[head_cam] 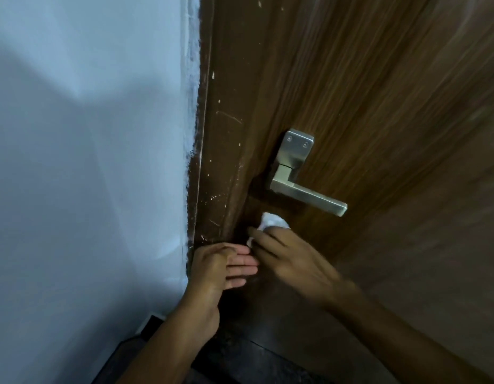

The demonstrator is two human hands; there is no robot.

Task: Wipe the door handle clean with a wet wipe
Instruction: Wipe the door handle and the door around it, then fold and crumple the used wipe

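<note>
A brushed-metal lever door handle (306, 192) sticks out of a brown wooden door (379, 92), its square plate above the lever. Below the handle my right hand (290, 259) grips a crumpled white wet wipe (272, 221), which pokes out past the fingers a short way under the lever without touching it. My left hand (226, 266) is just to the left, palm turned up and fingers spread, holding nothing and close to the right hand's fingers.
A scuffed dark door frame (210, 162) with paint flecks runs down the left of the door. A pale blue wall (88, 162) fills the left side. Dark floor (240, 356) shows at the bottom.
</note>
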